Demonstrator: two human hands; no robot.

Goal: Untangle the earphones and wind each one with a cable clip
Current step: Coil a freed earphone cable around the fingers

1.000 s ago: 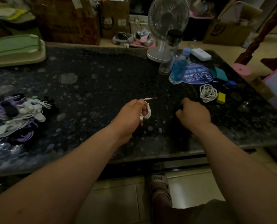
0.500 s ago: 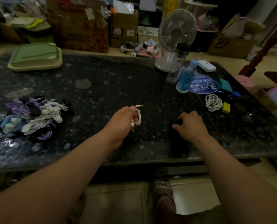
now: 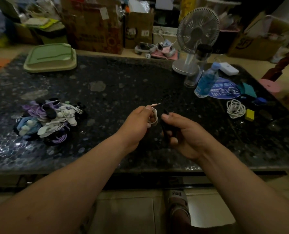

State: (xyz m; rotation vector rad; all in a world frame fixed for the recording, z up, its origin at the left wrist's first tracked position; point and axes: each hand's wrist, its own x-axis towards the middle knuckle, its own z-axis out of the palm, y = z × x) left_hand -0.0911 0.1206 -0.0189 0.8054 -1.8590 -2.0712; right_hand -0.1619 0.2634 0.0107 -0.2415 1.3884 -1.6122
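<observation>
1 sandalled foot [image 3: 177, 198] rests on the floor tiles below the near edge of the dark speckled table [image 3: 123, 81]. Above that edge, the 2 hands meet over the tabletop. The left hand [image 3: 137, 122] has its fingers curled round a white earphone [image 3: 154, 116] wound into a small tight coil; its pinkish plug [image 3: 155, 104] sticks out past the knuckles, pointing right and away. The right hand [image 3: 185, 132] pinches a narrow black cable clip [image 3: 165, 127] between thumb and bent fingers, the clip standing roughly on end just beside the coil; whether they touch is unclear. Further left lies a pile of earphones and clips [image 3: 51, 120] in white, purple, blue and black. To the right sit a loose white cable [image 3: 235, 108] and a yellow block [image 3: 249, 115]. Beyond stand a blue bottle [image 3: 206, 81], a small fan [image 3: 197, 31] and, far left, a green tray [image 3: 51, 58].
</observation>
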